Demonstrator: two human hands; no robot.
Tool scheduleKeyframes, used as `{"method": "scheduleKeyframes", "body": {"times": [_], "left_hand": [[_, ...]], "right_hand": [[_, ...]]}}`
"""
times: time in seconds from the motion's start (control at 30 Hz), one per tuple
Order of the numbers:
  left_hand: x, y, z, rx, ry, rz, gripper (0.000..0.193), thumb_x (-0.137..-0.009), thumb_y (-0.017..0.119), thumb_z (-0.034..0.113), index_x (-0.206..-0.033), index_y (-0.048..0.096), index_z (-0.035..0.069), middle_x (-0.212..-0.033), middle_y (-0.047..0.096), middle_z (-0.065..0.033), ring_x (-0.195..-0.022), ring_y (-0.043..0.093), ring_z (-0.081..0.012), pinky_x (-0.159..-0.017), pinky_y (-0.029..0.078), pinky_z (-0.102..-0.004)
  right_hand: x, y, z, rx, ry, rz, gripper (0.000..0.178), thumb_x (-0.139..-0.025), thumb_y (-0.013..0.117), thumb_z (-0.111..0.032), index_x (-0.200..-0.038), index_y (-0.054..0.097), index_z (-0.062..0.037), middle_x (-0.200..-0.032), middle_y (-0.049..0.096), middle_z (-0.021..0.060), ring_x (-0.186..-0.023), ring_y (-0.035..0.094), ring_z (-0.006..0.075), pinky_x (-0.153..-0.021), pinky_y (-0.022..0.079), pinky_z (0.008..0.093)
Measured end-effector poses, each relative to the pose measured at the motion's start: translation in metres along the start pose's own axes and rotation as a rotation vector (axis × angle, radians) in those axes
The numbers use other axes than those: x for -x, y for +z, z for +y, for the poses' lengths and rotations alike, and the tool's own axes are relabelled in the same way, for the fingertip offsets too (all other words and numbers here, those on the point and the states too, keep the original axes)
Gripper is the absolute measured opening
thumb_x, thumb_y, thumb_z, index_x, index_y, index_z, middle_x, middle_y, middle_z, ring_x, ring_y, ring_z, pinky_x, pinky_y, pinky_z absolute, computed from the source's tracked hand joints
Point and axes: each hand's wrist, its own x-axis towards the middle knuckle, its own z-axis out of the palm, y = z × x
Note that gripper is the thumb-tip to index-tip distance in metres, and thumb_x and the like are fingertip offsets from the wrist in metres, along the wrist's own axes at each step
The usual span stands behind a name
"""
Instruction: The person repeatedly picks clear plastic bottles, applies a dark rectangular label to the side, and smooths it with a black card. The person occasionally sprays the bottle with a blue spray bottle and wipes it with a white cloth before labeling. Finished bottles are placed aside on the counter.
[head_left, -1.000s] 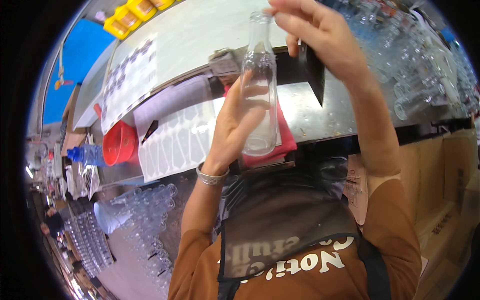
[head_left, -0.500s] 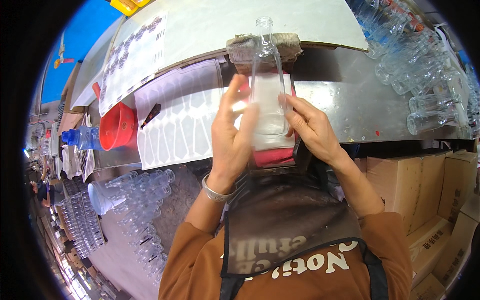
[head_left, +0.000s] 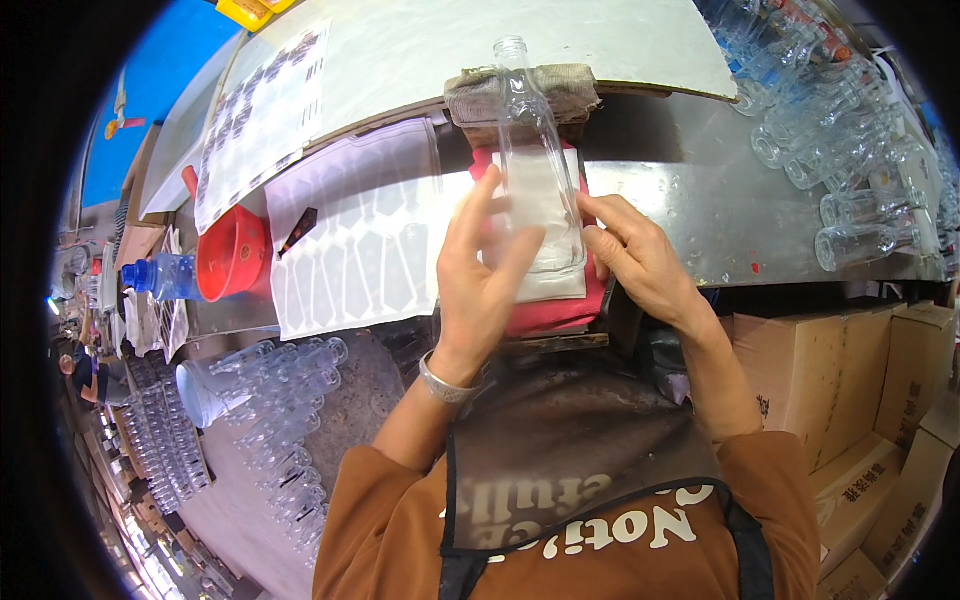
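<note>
- Brought down since a second ago to lie on its back: the clear glass bottle (head_left: 543, 190), with the right hand (head_left: 645, 260) lowered from its mouth to its lower body.
- Now resting base toward the wearer, above white paper (head_left: 557, 288) and red cloth (head_left: 550, 318), neck across a folded grey cloth (head_left: 572, 85).
- With left hand (head_left: 472, 285) fingers spread apart, thumb blurred over the bottle; cannot tell whether touching.
- With right thumb and forefinger at the bottle's right edge; cannot tell whether gripping.
- Leftward on the metal counter (head_left: 650, 205): patterned sheet (head_left: 355, 260), red container (head_left: 225, 252).
- Rightward: piled glass bottles (head_left: 850, 170).
</note>
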Motion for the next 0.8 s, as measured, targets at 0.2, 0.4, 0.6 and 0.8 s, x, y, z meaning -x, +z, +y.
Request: {"method": "scheduleKeyframes", "body": {"times": [0.2, 0.4, 0.6, 0.8], "left_hand": [[0.003, -0.009, -0.002, 0.241, -0.197, -0.113, 0.061, -0.093, 0.068, 0.009, -0.149, 0.044, 0.002, -0.144, 0.053, -0.0124, -0.123, 0.055, -0.0201, -0.094, 0.051, -0.0303], [-0.025, -0.119, -0.081, -0.741, 0.120, 0.405, 0.059, -0.091, 0.073, 0.034, -0.132, 0.057, -0.005, -0.132, 0.059, -0.0248, -0.121, 0.058, -0.0345, -0.101, 0.046, -0.0423], [-0.014, -0.179, -0.118, -1.125, -0.068, 0.127, 0.056, -0.092, 0.066, 0.036, -0.128, 0.059, -0.006, -0.132, 0.058, -0.0269, -0.123, 0.054, -0.0414, -0.106, 0.041, -0.0464], [0.078, -0.150, -0.060, -0.968, 0.091, -0.215, 0.053, -0.090, 0.072, 0.029, -0.131, 0.057, 0.000, -0.139, 0.056, -0.0211, -0.129, 0.051, -0.0392, -0.109, 0.039, -0.0462]], "right_hand": [[0.007, 0.015, -0.019, 0.026, 0.071, 0.098, 0.045, -0.097, 0.060, -0.013, -0.137, 0.053, 0.0044, -0.112, 0.063, 0.0141, -0.074, 0.060, 0.0149, -0.071, 0.050, 0.0300], [0.020, -0.006, 0.010, -0.235, 0.183, 0.165, 0.041, -0.104, 0.051, -0.018, -0.141, 0.052, -0.0004, -0.117, 0.066, 0.0065, -0.065, 0.052, 0.0036, -0.058, 0.040, 0.0179], [0.017, -0.004, 0.007, -0.193, 0.156, 0.150, 0.036, -0.102, 0.056, -0.016, -0.134, 0.057, 0.0019, -0.108, 0.069, 0.0066, -0.064, 0.049, 0.0042, -0.057, 0.042, 0.0190], [0.028, -0.015, 0.016, -0.168, 0.224, 0.205, 0.036, -0.101, 0.058, -0.016, -0.132, 0.058, 0.0030, -0.102, 0.069, 0.0063, -0.064, 0.050, 0.0043, -0.058, 0.042, 0.0189]]}}
